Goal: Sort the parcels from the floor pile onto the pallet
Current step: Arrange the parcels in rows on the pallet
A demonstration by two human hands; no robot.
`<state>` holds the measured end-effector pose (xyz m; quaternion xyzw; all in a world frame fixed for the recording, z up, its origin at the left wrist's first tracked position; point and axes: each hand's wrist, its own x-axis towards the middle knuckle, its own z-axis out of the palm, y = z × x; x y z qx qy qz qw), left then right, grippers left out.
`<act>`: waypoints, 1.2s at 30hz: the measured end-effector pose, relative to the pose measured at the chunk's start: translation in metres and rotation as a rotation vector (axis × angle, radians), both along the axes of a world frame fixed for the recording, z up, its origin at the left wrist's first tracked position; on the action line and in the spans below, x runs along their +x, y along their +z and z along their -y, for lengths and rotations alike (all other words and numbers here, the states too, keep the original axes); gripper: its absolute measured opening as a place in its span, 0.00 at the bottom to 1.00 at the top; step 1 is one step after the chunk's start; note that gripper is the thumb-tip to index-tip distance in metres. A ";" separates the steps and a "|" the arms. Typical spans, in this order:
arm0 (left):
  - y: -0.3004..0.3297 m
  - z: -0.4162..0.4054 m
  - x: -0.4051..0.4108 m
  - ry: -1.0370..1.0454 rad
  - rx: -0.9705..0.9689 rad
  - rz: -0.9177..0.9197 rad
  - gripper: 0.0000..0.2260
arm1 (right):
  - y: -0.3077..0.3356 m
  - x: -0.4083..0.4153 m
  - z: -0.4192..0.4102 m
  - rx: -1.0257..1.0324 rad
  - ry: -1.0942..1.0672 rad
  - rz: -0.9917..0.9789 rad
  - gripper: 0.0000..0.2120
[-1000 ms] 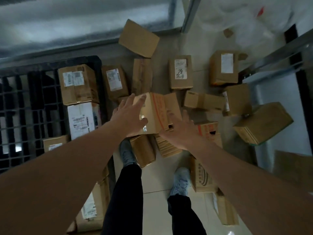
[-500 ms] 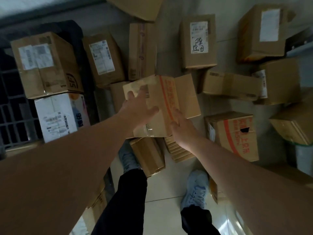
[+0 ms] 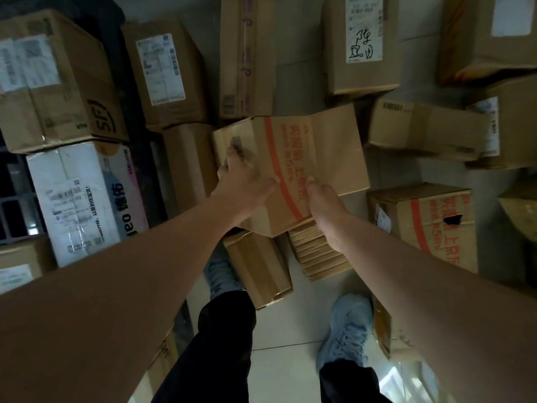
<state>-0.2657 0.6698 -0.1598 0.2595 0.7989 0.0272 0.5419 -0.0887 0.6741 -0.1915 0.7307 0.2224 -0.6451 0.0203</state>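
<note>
Cardboard fills the head view: the red-striped box (image 3: 290,170) sits atop the floor pile between the two hands, above a stack of flat cartons (image 3: 319,251). The left hand (image 3: 247,184) now lies over the box's near-left top, fingers (image 3: 232,154) curled over its left edge and thumb pressed along the red stripe; a second ago that hand hovered spread above the box without contact. The right hand (image 3: 325,210) clasps the near-right corner, thumb on top, its other fingers hidden beneath, where earlier it was only reaching in. The view has also closed in on the pile. Both hands having arrived, the grasp looks established, so lifting should come next. The pallet (image 3: 17,210) lies to the left, already carrying an SF-marked box (image 3: 58,91) and a white parcel (image 3: 84,199).
</note>
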 end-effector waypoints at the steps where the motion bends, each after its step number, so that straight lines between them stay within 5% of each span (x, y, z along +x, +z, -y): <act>1: -0.001 0.002 -0.002 0.008 0.017 0.015 0.49 | -0.002 0.000 0.001 -0.003 0.013 -0.001 0.29; 7: 0.003 0.007 -0.009 0.082 0.085 0.148 0.48 | 0.008 -0.003 0.005 0.069 0.024 0.011 0.24; 10: 0.016 0.009 -0.012 0.134 0.103 0.185 0.40 | 0.027 -0.005 0.013 0.189 -0.038 0.032 0.13; 16: 0.074 0.011 -0.031 0.226 0.139 0.187 0.38 | 0.087 -0.011 0.024 0.191 -0.195 -0.077 0.10; 20: 0.122 0.012 -0.048 0.282 0.165 0.160 0.26 | 0.134 -0.019 0.025 0.263 -0.267 -0.148 0.03; 21: 0.134 0.012 -0.053 0.291 0.181 0.156 0.25 | 0.149 -0.019 0.024 0.280 -0.279 -0.178 0.06; 23: 0.159 0.014 -0.061 0.309 0.213 0.136 0.25 | 0.178 -0.018 0.021 0.274 -0.292 -0.275 0.28; 25: 0.187 0.017 -0.066 0.325 0.237 0.130 0.29 | 0.206 -0.017 0.018 0.260 -0.240 -0.362 0.51; 27: 0.218 0.021 -0.067 0.351 0.267 0.150 0.38 | 0.234 -0.016 0.014 0.266 -0.175 -0.422 0.63; 30: 0.265 0.028 -0.062 0.390 0.297 0.115 0.47 | 0.275 -0.019 0.011 0.311 -0.131 -0.439 0.62; 36: 0.357 0.053 -0.056 0.331 0.331 -0.055 0.25 | 0.362 -0.015 0.010 0.314 -0.057 -0.427 0.46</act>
